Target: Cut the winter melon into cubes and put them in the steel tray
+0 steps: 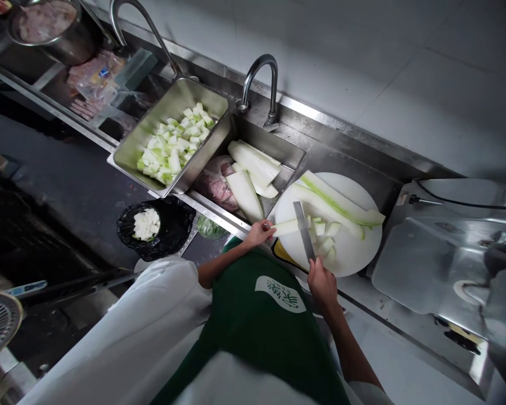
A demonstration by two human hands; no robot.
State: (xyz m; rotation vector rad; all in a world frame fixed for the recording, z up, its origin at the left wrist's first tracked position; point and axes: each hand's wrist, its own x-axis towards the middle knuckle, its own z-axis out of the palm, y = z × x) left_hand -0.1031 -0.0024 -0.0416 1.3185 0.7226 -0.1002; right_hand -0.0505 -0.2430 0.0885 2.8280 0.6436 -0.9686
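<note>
My right hand (322, 281) grips the handle of a cleaver (305, 232), its blade lying across a strip of winter melon (285, 227). The near end of that strip is pinched in the fingers of my left hand (260, 232). Both are over a round white cutting board (354, 259). Several cut chunks (326, 245) lie right of the blade. Behind them rest longer pale pieces with green edges (341, 199). A deep metal pan (219, 98) to the left holds many melon chunks (177, 140).
Peeled melon slabs (253, 163) and bagged meat (217, 183) lie in the sink (293, 154), below a curved faucet (274, 84). A black-bagged bin (172, 225) with white scraps stands lower left. Farther left are a meat-filled pot (71, 48) and another faucet (152, 25). Metal equipment (421, 264) stands right.
</note>
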